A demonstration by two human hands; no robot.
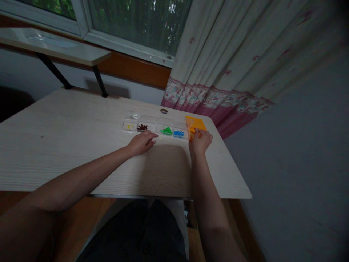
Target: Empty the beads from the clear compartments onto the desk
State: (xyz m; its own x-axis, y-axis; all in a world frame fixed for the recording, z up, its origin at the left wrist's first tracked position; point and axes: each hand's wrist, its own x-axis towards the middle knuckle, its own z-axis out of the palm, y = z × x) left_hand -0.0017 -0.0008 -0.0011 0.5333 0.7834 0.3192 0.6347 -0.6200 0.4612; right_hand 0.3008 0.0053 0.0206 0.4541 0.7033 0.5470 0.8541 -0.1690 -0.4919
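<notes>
A clear plastic organiser box point(148, 119) lies on the pale wooden table point(68, 145), its compartments holding yellow point(129, 126), dark brown point(142, 127), green point(166, 130) and blue beads point(179, 134). My left hand point(141, 142) rests flat on the table just in front of the box, fingers stretched toward it and holding nothing. My right hand point(201, 140) is at the box's right end, fingers curled on the edge of an orange plastic tray point(196, 124) that lies there.
A small round hole point(164, 111) sits in the table behind the box. A raised shelf on black legs point(54, 47) stands at the far left under the window. A patterned curtain point(231, 72) hangs at the right, past the table's right edge point(231, 160).
</notes>
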